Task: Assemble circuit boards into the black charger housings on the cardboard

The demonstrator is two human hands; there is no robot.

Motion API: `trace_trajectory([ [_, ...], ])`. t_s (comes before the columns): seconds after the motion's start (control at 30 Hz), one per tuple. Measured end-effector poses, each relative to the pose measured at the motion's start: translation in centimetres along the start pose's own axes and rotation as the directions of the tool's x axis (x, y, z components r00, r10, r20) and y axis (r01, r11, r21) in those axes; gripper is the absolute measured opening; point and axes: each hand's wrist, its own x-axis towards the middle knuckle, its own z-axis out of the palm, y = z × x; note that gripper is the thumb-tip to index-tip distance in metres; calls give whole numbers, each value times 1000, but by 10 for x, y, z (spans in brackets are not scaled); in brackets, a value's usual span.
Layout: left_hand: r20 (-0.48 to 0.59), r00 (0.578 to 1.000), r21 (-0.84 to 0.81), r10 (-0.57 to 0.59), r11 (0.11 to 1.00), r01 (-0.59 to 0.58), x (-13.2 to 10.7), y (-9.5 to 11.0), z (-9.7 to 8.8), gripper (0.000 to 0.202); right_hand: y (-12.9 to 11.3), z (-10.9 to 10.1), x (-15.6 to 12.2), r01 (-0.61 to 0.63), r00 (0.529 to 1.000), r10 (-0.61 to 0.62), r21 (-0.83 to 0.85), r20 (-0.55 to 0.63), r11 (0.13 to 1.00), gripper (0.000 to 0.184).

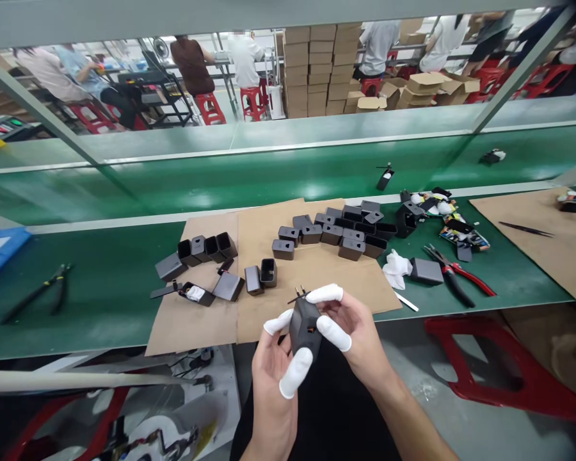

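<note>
Between my hands, over the table's front edge, is a black plastic charger housing [303, 326] with metal prongs at its top end and a small opening in one side. My left hand [279, 378] grips it from the left and below, white finger cots on thumb and finger. From the right, my right hand [350, 330] holds its upper end, also with white cots on thumb and finger. Just beyond lie two empty black cases [260, 276] on brown cardboard [288, 326]. Further left is an opened case [196, 294] with white material inside.
Several black cases [333, 234] stand grouped at centre right. Red-handled pliers [461, 275], a white crumpled cloth [396, 269] and circuit parts [461, 230] lie right of them. Black pliers [38, 294] lie at left. A red stool [489, 365] stands below right. People sit beyond the bench.
</note>
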Motion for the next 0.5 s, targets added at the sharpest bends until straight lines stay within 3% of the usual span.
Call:
trace_trajectory([
  [0.17,5,999,-21,-36,999,36,-1,0,3,68,-1,-1,2,-26,1000,26,22,-1,999,22],
  [0.5,7,998,20,-55,998,55,-5,2,13,52,1,-8,1,-81,996,81,-9,-45,997,27],
])
